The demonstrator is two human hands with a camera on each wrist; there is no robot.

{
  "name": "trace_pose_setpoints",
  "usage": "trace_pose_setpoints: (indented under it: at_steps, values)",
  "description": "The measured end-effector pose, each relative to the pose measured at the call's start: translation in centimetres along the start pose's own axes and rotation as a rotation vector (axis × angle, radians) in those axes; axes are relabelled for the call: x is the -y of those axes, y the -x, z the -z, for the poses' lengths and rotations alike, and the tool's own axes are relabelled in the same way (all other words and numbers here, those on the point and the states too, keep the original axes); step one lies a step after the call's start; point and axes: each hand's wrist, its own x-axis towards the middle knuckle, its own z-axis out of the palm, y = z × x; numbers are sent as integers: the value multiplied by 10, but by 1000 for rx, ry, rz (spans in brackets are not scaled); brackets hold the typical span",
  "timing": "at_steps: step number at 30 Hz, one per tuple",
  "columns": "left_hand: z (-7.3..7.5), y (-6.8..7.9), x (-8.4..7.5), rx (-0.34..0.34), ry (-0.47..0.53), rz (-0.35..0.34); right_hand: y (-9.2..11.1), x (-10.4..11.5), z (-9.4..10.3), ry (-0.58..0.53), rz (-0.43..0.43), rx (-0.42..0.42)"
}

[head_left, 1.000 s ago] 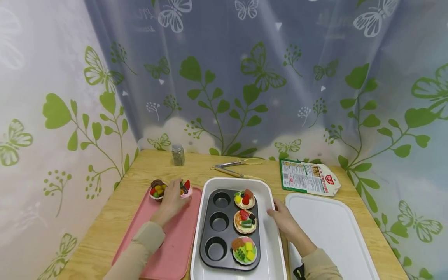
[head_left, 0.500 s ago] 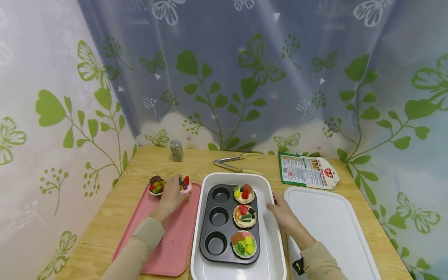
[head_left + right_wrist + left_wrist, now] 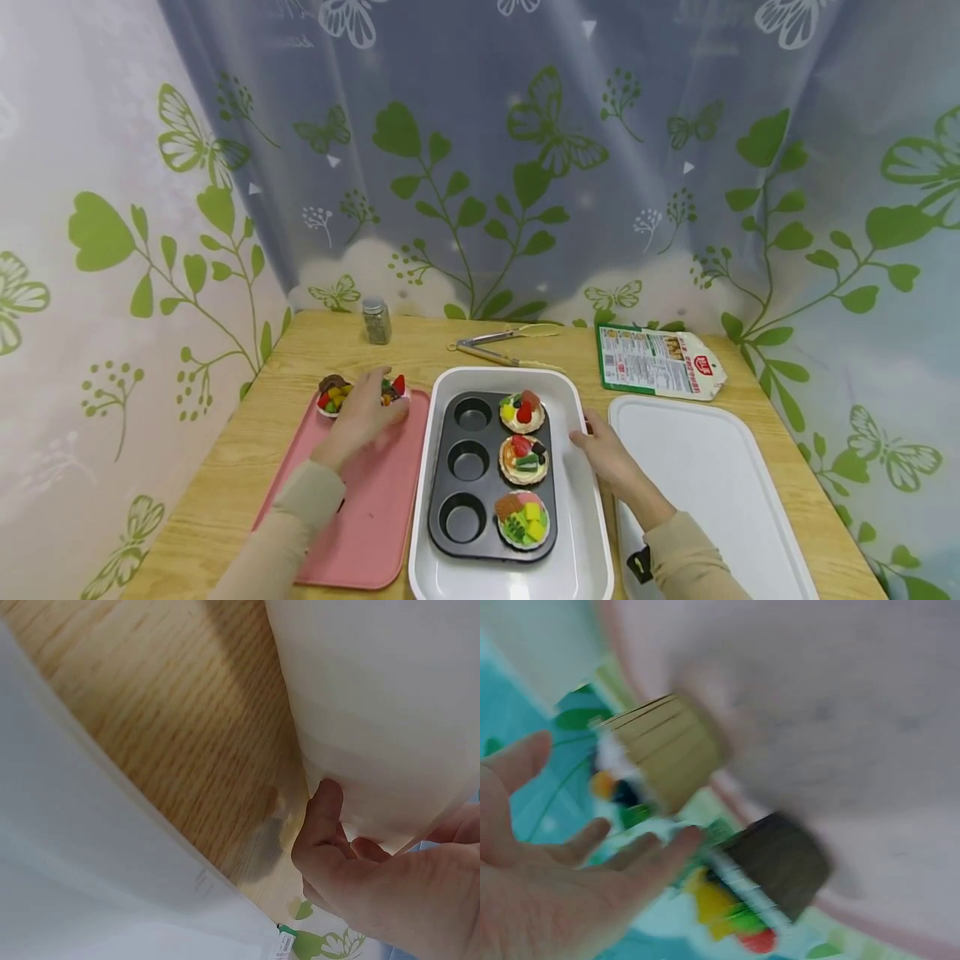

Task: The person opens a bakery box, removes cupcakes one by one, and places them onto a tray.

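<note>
In the head view my left hand (image 3: 363, 421) is over the far end of a pink tray (image 3: 367, 533), between two toy fruit tarts. The left wrist view shows its fingers spread, with a gap between thumb and the tan-cupped tart (image 3: 671, 750). Close to the fingertips is the dark-cupped tart (image 3: 776, 866); blur hides whether they touch it. My right hand (image 3: 611, 458) grips the right wall of a deep white baking dish (image 3: 585, 533), thumb outside and fingers over the rim. Inside stands a black muffin pan (image 3: 483, 550), with toy tarts (image 3: 523, 460) in its right column.
A white tray (image 3: 697, 483) lies right of the dish. Behind are tongs (image 3: 487, 354), a small spice jar (image 3: 377, 322) and a flat printed food packet (image 3: 656, 362). A patterned curtain (image 3: 480, 167) rises at the table's back edge.
My left hand has shifted slightly left, showing more of the right-hand tart. The head view has tilted up a little and back down the scene slides upward. My right hand keeps its grip.
</note>
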Motion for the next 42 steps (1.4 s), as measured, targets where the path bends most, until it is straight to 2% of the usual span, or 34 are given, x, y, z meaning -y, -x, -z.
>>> trace_pose_setpoints:
  at_steps: [2, 5, 10, 13, 17, 23, 30, 34, 38, 42]
  values:
    - [7, 2, -9, -6, 9, -1, 0, 0, 0, 1, 3, 3]
    - [13, 3, -24, -38, 19, -52, 0, 0, 0, 1, 7, 5]
    - [13, 6, -49, -100, 63, -201, 1, 0, 0, -14, 9, 10]
    - [8, 9, -64, -104, 108, -287, 1, 0, -1, -19, 14, 15]
    - [1, 14, -82, -52, 165, -348, 1, 0, -1, -12, 16, 15]
    - [-6, 22, -103, 39, 218, -375, 2, 0, 0, -15, 20, 13]
    - [-20, 25, -117, 102, 146, -378, 4, 1, 0, -26, 24, 22]
    - [-30, 28, -122, 148, 149, -378, 4, 0, 0, -24, 24, 18]
    - [-43, 27, -124, 186, 125, -411, 4, 0, 0, -18, 24, 15]
    - [-56, 26, -125, 220, 59, -455, 4, 0, 0, -21, 29, 8]
